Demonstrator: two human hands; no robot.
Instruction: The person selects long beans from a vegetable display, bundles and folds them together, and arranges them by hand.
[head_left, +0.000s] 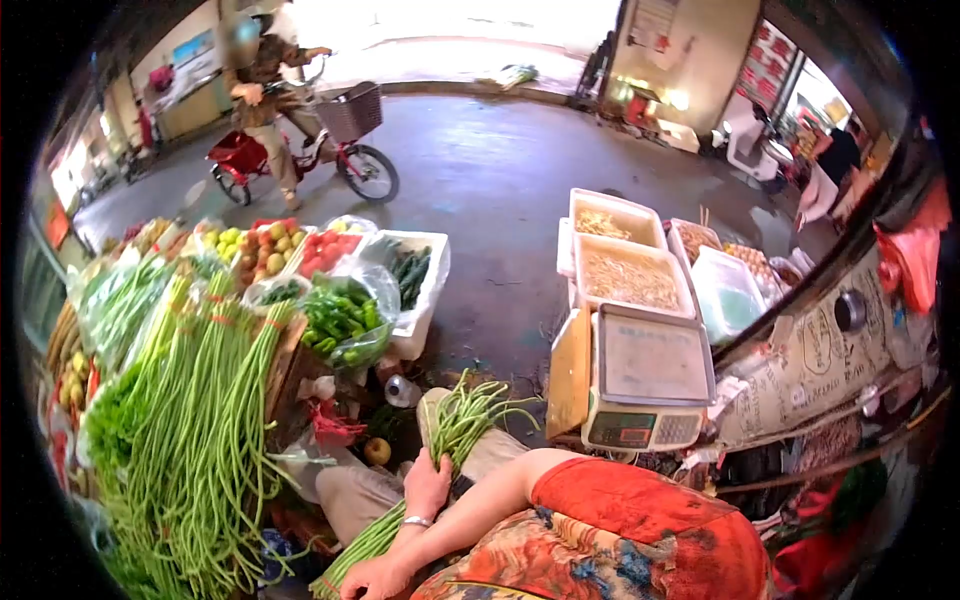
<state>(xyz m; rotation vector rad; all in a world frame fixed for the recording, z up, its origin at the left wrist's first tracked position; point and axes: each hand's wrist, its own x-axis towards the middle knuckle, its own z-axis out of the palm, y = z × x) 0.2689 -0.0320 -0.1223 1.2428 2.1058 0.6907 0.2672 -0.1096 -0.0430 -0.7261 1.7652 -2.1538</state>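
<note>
A long bunch of green yardlong beans [375, 532] lies slantwise across my lap, its loose curling ends [470, 412] fanning out above my knee. My left hand [428, 485], with a bracelet at the wrist, is closed around the upper part of the bunch. Lower down, my right hand [375, 578] is closed at the bunch's other end, its fingers partly hidden; my right forearm crosses over the left one. To the left hangs a large pile of yardlong beans [205, 400], several bundles tied with red bands.
Left stand leafy greens [112, 425], a bag of green peppers [345, 315], tomatoes [325, 250] and a white foam box [425, 300] of cucumbers. A scale [650, 370] and tubs of dried goods [630, 275] stand right. Beyond, a person is with a red tricycle [325, 165].
</note>
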